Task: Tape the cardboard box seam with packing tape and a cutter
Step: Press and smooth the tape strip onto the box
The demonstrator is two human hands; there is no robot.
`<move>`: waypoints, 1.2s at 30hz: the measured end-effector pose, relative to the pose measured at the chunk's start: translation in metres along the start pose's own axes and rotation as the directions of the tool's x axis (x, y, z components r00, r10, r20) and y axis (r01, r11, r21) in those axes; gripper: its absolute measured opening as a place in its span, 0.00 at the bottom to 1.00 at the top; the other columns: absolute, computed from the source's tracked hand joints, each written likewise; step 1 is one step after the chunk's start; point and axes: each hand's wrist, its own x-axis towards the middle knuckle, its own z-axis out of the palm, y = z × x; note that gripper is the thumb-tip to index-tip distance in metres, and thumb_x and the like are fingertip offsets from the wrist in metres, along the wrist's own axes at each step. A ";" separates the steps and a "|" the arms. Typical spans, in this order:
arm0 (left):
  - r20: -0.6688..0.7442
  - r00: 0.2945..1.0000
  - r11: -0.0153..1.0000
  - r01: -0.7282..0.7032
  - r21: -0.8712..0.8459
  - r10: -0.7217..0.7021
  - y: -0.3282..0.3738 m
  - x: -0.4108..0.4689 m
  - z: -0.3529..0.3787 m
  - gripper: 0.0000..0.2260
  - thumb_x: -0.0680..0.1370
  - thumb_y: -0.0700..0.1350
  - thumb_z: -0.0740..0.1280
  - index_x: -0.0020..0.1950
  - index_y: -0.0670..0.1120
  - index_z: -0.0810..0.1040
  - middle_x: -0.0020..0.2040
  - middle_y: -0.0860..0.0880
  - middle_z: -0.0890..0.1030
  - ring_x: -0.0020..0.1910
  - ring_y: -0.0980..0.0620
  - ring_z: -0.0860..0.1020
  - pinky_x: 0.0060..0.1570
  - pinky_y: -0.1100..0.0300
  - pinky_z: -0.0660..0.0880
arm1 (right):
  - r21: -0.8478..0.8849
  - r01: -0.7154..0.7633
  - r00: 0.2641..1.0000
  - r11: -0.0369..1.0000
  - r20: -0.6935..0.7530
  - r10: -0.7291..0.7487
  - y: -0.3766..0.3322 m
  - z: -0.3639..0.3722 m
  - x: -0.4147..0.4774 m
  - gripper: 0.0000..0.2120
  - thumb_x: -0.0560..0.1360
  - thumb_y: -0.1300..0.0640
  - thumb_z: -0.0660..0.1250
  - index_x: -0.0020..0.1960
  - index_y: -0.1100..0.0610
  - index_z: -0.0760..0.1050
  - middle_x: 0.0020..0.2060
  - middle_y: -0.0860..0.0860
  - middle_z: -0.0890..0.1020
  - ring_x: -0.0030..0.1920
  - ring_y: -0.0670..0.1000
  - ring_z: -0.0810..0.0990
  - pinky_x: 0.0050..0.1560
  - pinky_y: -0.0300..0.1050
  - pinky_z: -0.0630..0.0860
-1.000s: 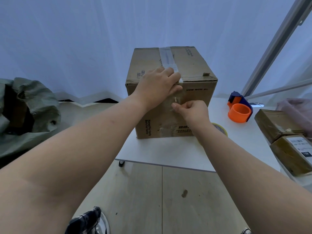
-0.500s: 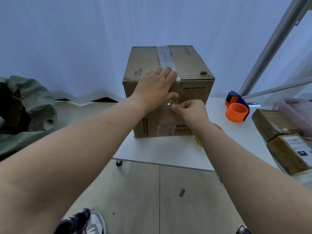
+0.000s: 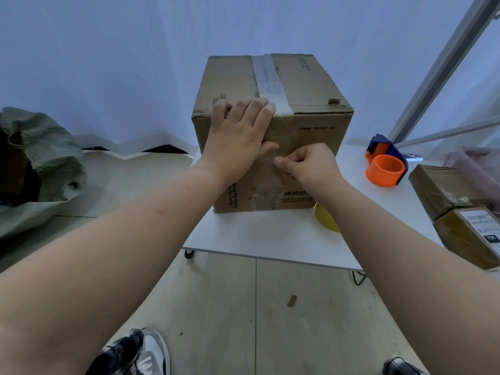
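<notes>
Head view: a cardboard box [image 3: 273,131] stands upright at the far left corner of the white table [image 3: 270,239], its left side reaching the table's left edge. A strip of clear packing tape [image 3: 267,79] runs along the top seam of the box and folds over the near top edge onto the front face. The left hand [image 3: 238,142] lies flat against the upper front face, fingers extended and slightly spread, fingertips reaching over the top edge beside the tape; it grips nothing. The right hand [image 3: 308,163] is just beside it, lower on the front face, fingers curled into a pinch with the thumb; what they hold cannot be determined, as the clear tape there is barely visible. A yellow tape roll [image 3: 326,219] lies on the table, partly hidden by the right forearm. An orange and blue tape dispenser [image 3: 385,165] sits toward the far right of the table. Two brown parcels [image 3: 460,212] rest at the right edge.
</notes>
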 end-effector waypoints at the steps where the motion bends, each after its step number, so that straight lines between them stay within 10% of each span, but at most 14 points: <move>1: 0.004 1.000 1.000 -0.002 0.009 0.002 0.000 0.000 0.000 0.27 0.72 0.62 0.61 0.63 0.46 0.68 0.61 0.47 0.77 0.59 0.46 0.73 0.53 0.51 0.58 | 0.000 -0.004 1.000 1.000 0.005 0.004 0.000 0.000 0.000 0.11 0.73 0.52 0.70 0.39 0.60 0.79 0.32 0.50 0.80 0.34 0.47 0.77 0.35 0.39 0.71; 16: 0.100 0.991 0.996 0.089 0.019 -0.090 0.010 0.006 -0.006 0.22 0.72 0.62 0.63 0.57 0.47 0.69 0.56 0.47 0.76 0.57 0.45 0.74 0.52 0.51 0.56 | -0.172 -0.036 0.999 0.985 -0.004 0.036 0.000 -0.008 0.002 0.13 0.72 0.47 0.70 0.40 0.58 0.79 0.36 0.53 0.81 0.40 0.52 0.79 0.43 0.48 0.76; 20: 0.126 0.988 0.996 0.083 0.036 -0.087 0.013 0.002 -0.002 0.36 0.66 0.66 0.68 0.62 0.44 0.63 0.60 0.44 0.73 0.59 0.45 0.64 0.55 0.48 0.55 | -0.445 0.122 0.963 0.887 -0.163 -0.214 0.005 -0.017 0.001 0.15 0.74 0.44 0.64 0.43 0.55 0.79 0.39 0.51 0.81 0.43 0.53 0.79 0.45 0.53 0.79; 25: 0.195 0.976 0.995 0.097 0.017 -0.098 0.018 -0.001 -0.005 0.43 0.62 0.68 0.69 0.65 0.43 0.60 0.63 0.43 0.69 0.60 0.44 0.62 0.60 0.47 0.54 | -0.705 0.338 0.719 0.624 -0.235 -0.654 0.008 -0.018 -0.003 0.15 0.72 0.50 0.66 0.55 0.57 0.75 0.51 0.57 0.77 0.52 0.58 0.75 0.52 0.53 0.71; 31: 0.118 0.990 0.991 0.089 -0.103 -0.077 -0.008 0.004 -0.022 0.26 0.76 0.57 0.58 0.66 0.40 0.70 0.61 0.41 0.77 0.58 0.40 0.75 0.58 0.47 0.68 | -0.769 0.383 0.757 0.511 -0.056 -0.652 -0.006 -0.016 0.022 0.25 0.78 0.44 0.57 0.73 0.50 0.62 0.73 0.55 0.65 0.75 0.57 0.58 0.74 0.55 0.39; 36: 0.068 0.989 0.988 0.139 -0.069 -0.135 -0.003 -0.007 0.000 0.28 0.71 0.62 0.59 0.64 0.46 0.68 0.62 0.47 0.76 0.60 0.47 0.64 0.58 0.49 0.58 | -0.798 0.362 0.718 0.482 -0.091 -0.690 0.006 -0.009 0.036 0.22 0.76 0.43 0.57 0.66 0.53 0.70 0.63 0.54 0.75 0.68 0.59 0.70 0.70 0.56 0.46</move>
